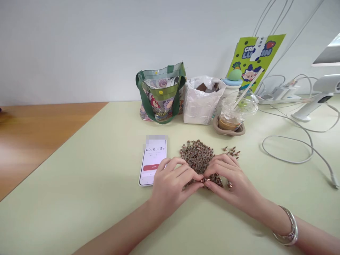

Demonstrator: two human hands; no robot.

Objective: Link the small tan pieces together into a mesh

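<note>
We show the left hand (172,187) and right hand (230,182) together, working the heap of small metal pieces (197,156) from its near edge — any grip hidden.

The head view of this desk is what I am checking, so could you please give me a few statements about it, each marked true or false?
The left hand and right hand both touch the pile of small metal pieces. True.
The phone reads 00:03:59. True.
The bangle is on the left wrist. False: the bangle is on the right wrist.
The plastic cup stands on the phone. False: the plastic cup stands on a tan coaster beyond the pile.
</note>
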